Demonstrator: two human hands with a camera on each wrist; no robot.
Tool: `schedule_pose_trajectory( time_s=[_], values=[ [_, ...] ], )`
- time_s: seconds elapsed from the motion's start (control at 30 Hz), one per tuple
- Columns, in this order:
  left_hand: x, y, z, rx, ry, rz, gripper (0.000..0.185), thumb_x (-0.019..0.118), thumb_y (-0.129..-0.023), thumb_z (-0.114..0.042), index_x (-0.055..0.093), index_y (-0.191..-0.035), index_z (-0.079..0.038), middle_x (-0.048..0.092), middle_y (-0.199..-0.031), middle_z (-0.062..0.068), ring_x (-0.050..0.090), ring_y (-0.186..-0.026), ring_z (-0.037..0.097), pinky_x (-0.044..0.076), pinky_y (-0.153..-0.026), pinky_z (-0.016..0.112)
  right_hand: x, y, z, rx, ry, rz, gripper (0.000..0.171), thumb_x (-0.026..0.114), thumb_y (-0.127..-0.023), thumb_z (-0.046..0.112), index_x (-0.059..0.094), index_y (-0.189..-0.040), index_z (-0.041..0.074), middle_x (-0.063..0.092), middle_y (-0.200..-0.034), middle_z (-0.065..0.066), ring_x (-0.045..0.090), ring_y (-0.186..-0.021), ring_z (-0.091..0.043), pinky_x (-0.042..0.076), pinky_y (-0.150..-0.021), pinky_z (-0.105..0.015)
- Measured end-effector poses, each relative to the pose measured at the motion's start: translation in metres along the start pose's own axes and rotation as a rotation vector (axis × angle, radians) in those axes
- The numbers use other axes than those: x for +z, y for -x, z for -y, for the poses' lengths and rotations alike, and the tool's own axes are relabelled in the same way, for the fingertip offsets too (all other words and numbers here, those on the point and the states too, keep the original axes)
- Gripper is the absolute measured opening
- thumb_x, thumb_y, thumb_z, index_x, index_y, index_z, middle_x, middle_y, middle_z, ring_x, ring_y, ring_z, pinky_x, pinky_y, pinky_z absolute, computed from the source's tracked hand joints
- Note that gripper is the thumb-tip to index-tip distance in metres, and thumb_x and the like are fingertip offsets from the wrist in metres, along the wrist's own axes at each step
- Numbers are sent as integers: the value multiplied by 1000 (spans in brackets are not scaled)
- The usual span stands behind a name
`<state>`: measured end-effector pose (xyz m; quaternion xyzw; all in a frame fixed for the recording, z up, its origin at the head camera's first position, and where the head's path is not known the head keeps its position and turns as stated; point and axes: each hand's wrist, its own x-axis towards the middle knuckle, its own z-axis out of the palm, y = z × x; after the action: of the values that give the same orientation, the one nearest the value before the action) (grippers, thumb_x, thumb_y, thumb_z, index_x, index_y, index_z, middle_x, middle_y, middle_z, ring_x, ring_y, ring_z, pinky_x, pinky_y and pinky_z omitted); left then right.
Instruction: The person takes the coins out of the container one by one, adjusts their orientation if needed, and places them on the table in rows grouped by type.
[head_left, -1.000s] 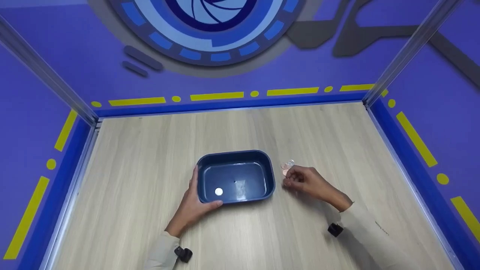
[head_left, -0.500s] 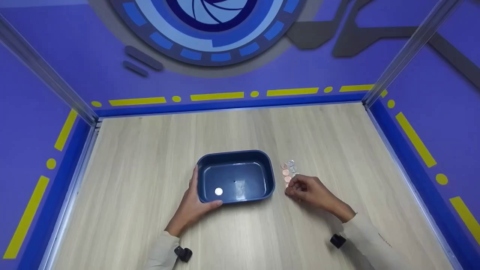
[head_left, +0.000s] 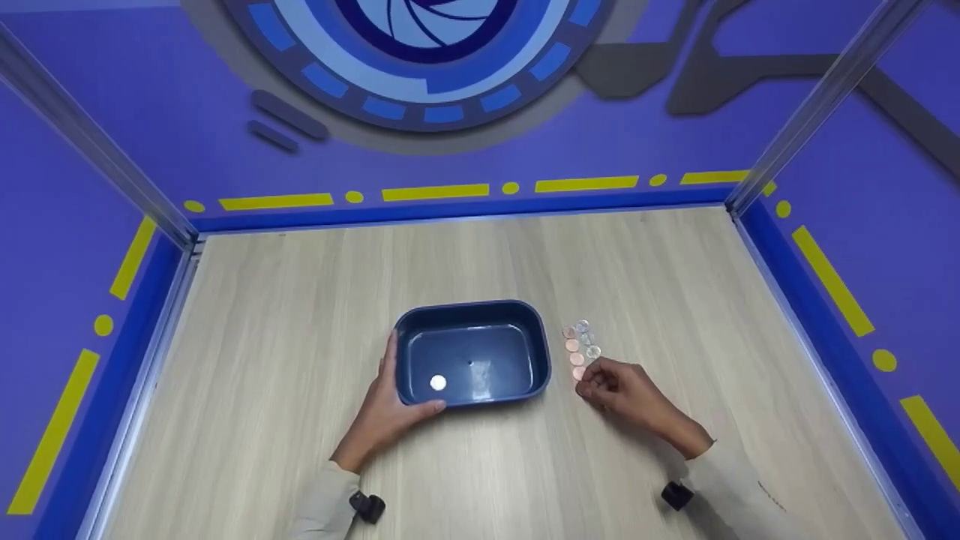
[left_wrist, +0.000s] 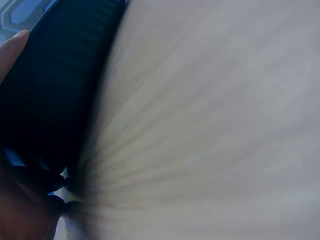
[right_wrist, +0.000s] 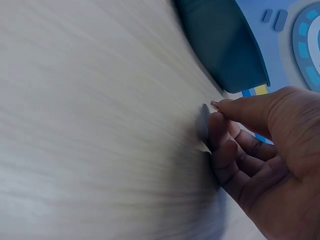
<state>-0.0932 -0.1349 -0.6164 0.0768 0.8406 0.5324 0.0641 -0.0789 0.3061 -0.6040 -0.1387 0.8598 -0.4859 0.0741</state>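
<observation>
A dark blue rectangular plastic box (head_left: 471, 315) stands on the wooden table, with one pale coin (head_left: 438, 382) on its floor near the front left. My left hand (head_left: 386, 415) grips its front left corner, thumb along the near rim and fingers against the left wall. To the right of the box lie several coins, a column of copper ones (head_left: 572, 345) beside a column of silver ones (head_left: 593, 352). My right hand (head_left: 621, 390) is at the near end of these columns, fingers curled. In the right wrist view a small coin (right_wrist: 215, 104) shows at the tips of thumb and forefinger.
Blue printed panels (head_left: 480, 165) enclose the back and both sides of the table (head_left: 300, 300), joined by metal corner posts. A small black camera is worn on each sleeve.
My right hand has moved slightly toward the front and right, uncovering more copper and silver coins. My left hand and the box have stayed in place.
</observation>
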Motion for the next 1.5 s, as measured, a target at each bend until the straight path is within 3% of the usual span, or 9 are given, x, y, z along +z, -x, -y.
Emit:
schedule_pose_trajectory(
  time_s=[0.3, 0.67, 0.9, 1.2, 1.5],
  values=[
    [0, 0, 2, 5, -9, -2, 146, 102, -75, -47, 3, -179, -23, 22, -179, 27, 33, -159, 51, 29, -125, 71, 5, 3, -1, -40, 14, -33, 11, 83, -95, -2, 76, -99, 6, 77, -88, -4, 69, -78, -10, 55, -69, -21],
    [-1, 0, -1, 7, 18, 0, 145, 102, -75, -44, 3, -179, -22, 22, -179, 27, 33, -160, 49, 31, -126, 68, 10, 4, -3, -83, 56, -106, 15, 83, -92, -8, 77, -97, 6, 77, -88, -1, 66, -75, -6, 54, -67, -20],
    [0, 0, 0, 8, 16, -1, 146, 102, -75, -45, 3, -179, -22, 20, -180, 25, 30, -161, 49, 28, -127, 69, 15, 6, -1, -72, 137, -167, 13, 88, -92, 1, 76, -93, 7, 70, -86, 3, 61, -73, -4, 52, -65, -21],
    [-1, 0, 0, -3, 19, 1, 145, 102, -76, -44, 3, -179, -19, 19, -180, 25, 28, -162, 48, 27, -127, 68, 18, 5, -1, -91, 188, -211, 18, 86, -86, -11, 78, -92, 4, 68, -84, 2, 60, -73, -3, 52, -63, -22],
    [-2, 0, -2, 0, 0, 9, 146, 102, -75, -45, 3, -179, -17, 20, -180, 25, 25, -162, 52, 26, -127, 71, 19, 7, -3, -89, 216, -216, 19, 86, -85, -12, 80, -95, 4, 69, -87, 3, 63, -75, -4, 54, -66, -22]
  ],
)
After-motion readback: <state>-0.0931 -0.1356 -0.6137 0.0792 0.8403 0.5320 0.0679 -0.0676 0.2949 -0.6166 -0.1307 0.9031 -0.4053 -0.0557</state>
